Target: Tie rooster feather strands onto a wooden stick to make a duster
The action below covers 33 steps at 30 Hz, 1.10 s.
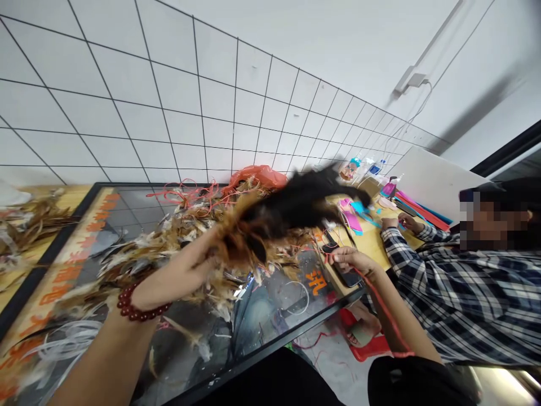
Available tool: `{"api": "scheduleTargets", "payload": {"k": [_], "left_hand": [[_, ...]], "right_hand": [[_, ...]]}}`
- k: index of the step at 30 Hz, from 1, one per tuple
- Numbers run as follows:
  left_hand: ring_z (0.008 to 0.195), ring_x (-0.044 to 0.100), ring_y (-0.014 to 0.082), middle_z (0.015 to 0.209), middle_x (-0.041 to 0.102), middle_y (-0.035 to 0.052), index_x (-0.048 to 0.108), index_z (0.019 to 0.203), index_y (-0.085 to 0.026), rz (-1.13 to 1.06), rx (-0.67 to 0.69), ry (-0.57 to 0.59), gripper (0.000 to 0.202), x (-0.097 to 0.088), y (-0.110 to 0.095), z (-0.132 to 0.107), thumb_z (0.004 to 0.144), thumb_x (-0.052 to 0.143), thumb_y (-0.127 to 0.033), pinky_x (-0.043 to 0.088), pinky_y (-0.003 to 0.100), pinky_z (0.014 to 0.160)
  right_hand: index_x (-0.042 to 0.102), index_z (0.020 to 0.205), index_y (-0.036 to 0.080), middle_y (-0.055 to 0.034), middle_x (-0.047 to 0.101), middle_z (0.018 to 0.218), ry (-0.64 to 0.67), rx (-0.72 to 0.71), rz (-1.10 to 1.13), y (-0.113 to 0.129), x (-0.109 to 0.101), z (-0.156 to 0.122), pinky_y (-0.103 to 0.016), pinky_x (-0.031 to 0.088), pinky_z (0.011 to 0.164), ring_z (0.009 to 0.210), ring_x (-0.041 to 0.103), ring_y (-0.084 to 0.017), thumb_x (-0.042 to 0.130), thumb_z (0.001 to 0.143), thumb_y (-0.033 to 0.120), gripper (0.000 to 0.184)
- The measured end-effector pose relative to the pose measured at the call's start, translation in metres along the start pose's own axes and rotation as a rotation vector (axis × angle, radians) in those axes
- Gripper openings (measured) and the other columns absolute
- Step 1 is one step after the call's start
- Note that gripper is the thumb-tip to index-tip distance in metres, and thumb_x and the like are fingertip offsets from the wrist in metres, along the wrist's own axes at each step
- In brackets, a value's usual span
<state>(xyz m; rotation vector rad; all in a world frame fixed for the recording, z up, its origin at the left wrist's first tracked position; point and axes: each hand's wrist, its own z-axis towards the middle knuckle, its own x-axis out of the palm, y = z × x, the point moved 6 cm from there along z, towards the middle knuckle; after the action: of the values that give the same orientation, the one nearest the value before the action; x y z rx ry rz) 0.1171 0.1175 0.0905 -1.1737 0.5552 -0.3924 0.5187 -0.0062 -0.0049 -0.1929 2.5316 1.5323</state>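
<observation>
Left hand [186,268] mid-frame clamped round a blurred brown-black feather bundle [291,206] above the feather-littered glass table [266,318], right hand [353,260] centre-right pinching a red string [382,307], plaid-shirted person [465,293] far right.

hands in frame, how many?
4. Left hand grips the feather bundle mid-frame. Right hand pinches a red string by the table edge. A co-worker's near hand and far hand sit close together farther right. None look hidden.

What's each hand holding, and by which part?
Left hand grips the feather bundle at its brown base; right hand pinches the red cord, exact spot unclear.
</observation>
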Motion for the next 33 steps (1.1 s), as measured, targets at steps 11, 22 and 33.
{"api": "scheduleTargets", "payload": {"k": [11,22,33], "left_hand": [[0.05,0.031,0.0026,0.067,0.048,-0.0002,0.06,0.071,-0.009,-0.954,-0.383,-0.036,0.021,0.026,0.048,0.015,0.071,0.082,-0.011,0.026,0.013,0.041],[0.043,0.027,0.0008,0.063,0.038,-0.006,0.065,0.094,-0.008,-1.116,-0.563,-0.056,0.016,0.031,0.077,0.017,0.081,0.072,-0.013,0.024,0.011,0.037],[0.045,0.035,0.0024,0.069,0.042,-0.0017,0.063,0.098,-0.005,-1.162,-0.603,0.04,0.017,0.012,0.069,0.017,0.088,0.064,-0.019,0.031,0.013,0.038]], "right_hand": [[0.058,0.13,0.025,-0.0085,0.059,0.131,0.115,-0.539,-0.155,0.122,0.149,0.012,-0.04,0.043,0.103,0.119,0.056,-0.021,0.077,0.077,0.04,0.058],[0.048,0.076,0.02,0.0145,0.02,0.045,0.314,-0.163,0.861,0.092,0.235,0.062,-0.018,0.003,0.036,0.038,0.005,-0.003,0.072,0.081,0.049,0.038],[0.046,0.073,0.021,0.0151,0.019,0.044,0.271,-0.183,0.948,0.072,0.235,0.061,-0.018,0.004,0.035,0.039,0.003,-0.003,0.081,0.07,0.046,0.043]]}}
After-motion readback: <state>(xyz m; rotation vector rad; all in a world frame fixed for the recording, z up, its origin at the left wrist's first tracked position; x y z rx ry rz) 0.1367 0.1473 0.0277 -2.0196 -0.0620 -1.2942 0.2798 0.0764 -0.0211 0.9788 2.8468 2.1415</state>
